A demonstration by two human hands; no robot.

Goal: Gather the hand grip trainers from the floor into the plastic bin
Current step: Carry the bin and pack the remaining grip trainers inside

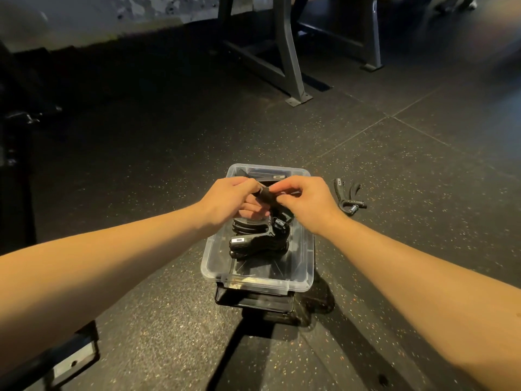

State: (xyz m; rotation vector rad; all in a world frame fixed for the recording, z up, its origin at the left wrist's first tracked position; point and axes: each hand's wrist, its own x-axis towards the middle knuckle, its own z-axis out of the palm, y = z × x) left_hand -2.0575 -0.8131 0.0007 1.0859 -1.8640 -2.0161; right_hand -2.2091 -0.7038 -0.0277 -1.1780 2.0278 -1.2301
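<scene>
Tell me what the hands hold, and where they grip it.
The left hand and right hand pinch a black hand grip trainer by one handle's top end.

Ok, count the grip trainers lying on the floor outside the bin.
1: a grip trainer on the floor, right of the plastic bin. Others may lie hidden from view.

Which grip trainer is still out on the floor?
The floor trainer lying just right of the plastic bin, untouched. The stacked trainers sit inside the bin; the held trainer is pinched between left hand and right hand above it.
</scene>
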